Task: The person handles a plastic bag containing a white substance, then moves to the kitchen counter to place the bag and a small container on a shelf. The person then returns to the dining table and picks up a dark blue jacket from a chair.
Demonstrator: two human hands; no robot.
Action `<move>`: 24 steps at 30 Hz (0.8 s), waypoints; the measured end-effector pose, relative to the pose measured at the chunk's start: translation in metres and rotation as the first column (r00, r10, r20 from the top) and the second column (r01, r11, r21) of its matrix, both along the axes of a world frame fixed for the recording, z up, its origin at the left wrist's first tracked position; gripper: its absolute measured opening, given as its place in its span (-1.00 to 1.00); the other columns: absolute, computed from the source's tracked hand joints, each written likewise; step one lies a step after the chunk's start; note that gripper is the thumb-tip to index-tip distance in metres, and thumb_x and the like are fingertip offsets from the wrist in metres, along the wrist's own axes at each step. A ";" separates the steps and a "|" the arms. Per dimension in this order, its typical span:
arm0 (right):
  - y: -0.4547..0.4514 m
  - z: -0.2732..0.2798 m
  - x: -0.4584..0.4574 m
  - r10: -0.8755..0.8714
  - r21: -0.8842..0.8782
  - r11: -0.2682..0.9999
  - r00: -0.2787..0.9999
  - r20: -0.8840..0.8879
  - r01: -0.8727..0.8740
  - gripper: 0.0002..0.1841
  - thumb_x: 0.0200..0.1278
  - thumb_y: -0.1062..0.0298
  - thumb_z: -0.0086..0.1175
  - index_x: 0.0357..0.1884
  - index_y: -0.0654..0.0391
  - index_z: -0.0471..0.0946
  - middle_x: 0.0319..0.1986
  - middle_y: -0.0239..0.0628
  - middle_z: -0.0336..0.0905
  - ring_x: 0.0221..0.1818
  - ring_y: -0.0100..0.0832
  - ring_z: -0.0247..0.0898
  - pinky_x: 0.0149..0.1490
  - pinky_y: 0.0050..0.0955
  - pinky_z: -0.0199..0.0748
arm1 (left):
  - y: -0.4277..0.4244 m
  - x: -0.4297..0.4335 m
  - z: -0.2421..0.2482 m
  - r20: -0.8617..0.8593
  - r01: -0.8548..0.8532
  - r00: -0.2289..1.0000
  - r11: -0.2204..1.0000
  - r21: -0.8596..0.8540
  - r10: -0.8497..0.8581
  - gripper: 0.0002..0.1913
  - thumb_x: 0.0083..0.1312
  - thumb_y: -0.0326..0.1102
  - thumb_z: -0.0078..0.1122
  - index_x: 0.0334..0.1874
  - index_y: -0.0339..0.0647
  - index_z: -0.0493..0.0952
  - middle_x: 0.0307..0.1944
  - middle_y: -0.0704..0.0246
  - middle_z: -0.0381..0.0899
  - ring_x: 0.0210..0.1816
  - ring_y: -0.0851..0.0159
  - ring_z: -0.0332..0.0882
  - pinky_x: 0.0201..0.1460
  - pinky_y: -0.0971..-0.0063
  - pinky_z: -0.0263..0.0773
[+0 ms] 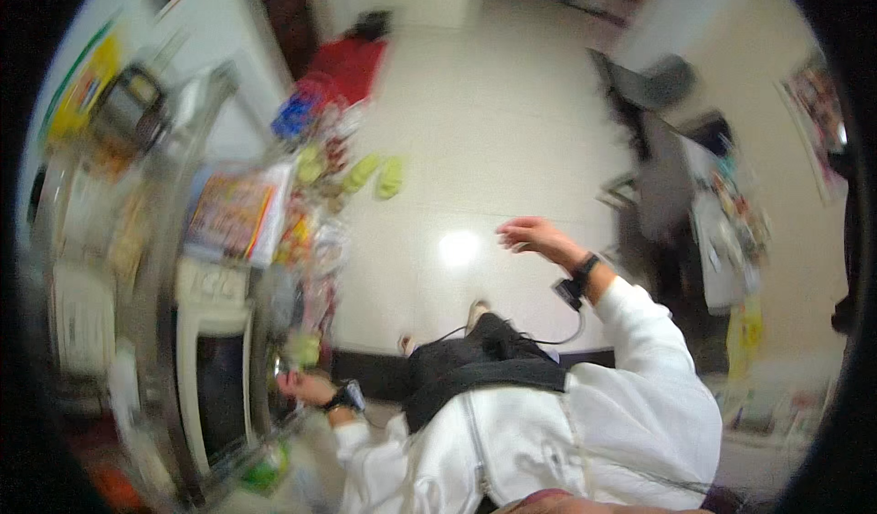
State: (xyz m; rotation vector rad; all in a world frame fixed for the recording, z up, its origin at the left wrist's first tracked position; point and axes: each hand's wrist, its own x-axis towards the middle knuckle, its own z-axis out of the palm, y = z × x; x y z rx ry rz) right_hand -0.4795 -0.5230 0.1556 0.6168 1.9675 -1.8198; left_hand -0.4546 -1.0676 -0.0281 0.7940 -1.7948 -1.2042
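Note:
My right hand [538, 235] hangs in the air above the tiled floor [438, 130], loosely bent, with nothing seen in it. A black strap with a small dark device [570, 290] is on that wrist, and a cable runs from it. My left hand [308, 386] is low beside the shelf rack [257, 363], near a blurred pale-green thing [303, 348]. Blur hides whether its fingers hold or touch anything. On the left wrist is another strapped device [351, 396]. A cream microwave oven [188, 377] with a dark door stands on the rack.
A printed box [233, 214] sits above the microwave. Bagged goods [329, 247] and yellow-green slippers [390, 177] lie along the rack's foot. Farther off is a red item [349, 68]. On the right stand a grey chair [661, 164] and a cluttered white table [716, 260].

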 end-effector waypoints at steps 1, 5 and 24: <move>0.008 0.005 0.015 -0.070 0.069 0.995 0.996 -0.061 0.074 -0.63 0.34 0.09 0.02 0.01 0.15 0.52 -0.21 -0.26 0.56 -0.14 -0.41 0.48 0.00 -0.38 0.47 | 0.005 -0.043 0.015 0.029 0.245 0.969 0.969 -0.010 -0.245 -0.72 0.33 -0.51 -0.13 0.08 -0.35 0.39 -0.10 0.18 0.47 -0.17 0.26 0.45 -0.07 0.44 0.39; 0.058 0.038 0.099 -0.379 -0.152 0.925 0.878 -0.292 0.348 -0.63 0.38 0.01 -0.07 -0.13 0.12 0.57 -0.30 -0.39 0.57 -0.22 -0.55 0.47 -0.11 -0.52 0.44 | 0.108 -0.156 0.062 -0.088 0.749 0.660 0.646 0.144 -0.746 -0.77 0.37 -0.47 -0.14 0.01 -0.33 0.45 -0.21 0.26 0.48 -0.28 0.32 0.41 -0.19 0.48 0.39; 0.332 -0.108 0.444 -0.892 0.199 -0.106 -0.005 -0.451 0.974 -0.10 0.05 0.26 0.31 0.37 0.19 -0.01 0.25 0.07 0.17 0.29 -0.12 0.13 0.29 -0.22 0.18 | 0.718 0.029 0.148 -0.193 0.657 -0.685 -0.710 0.252 -0.703 -0.78 0.40 -0.48 -0.17 0.01 -0.30 0.45 -0.35 0.38 0.50 -0.37 0.48 0.44 -0.27 0.61 0.43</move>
